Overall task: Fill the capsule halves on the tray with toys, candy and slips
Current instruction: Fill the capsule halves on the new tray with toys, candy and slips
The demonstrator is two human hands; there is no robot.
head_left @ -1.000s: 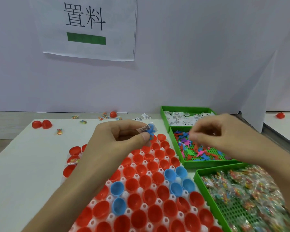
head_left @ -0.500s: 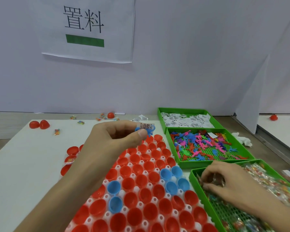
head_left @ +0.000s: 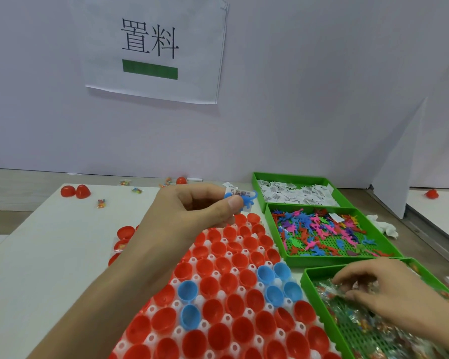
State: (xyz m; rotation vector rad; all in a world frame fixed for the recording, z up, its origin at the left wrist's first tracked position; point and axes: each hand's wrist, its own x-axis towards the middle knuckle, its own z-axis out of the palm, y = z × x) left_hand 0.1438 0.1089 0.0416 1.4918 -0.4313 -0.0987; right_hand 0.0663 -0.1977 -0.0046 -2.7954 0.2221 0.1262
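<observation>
A packing bench: wall sign (head_left: 151,47), green bins (head_left: 335,260) (sorted stock)

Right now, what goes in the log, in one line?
left hand: pinches toy and slip | right hand: pinches candy in bin | visible halves: empty

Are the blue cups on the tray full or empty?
Empty: the blue cups show only their bare blue insides, with nothing lying in them.

Three green bins (head_left: 293,176), maybe six blue capsule halves (head_left: 266,274).
</observation>
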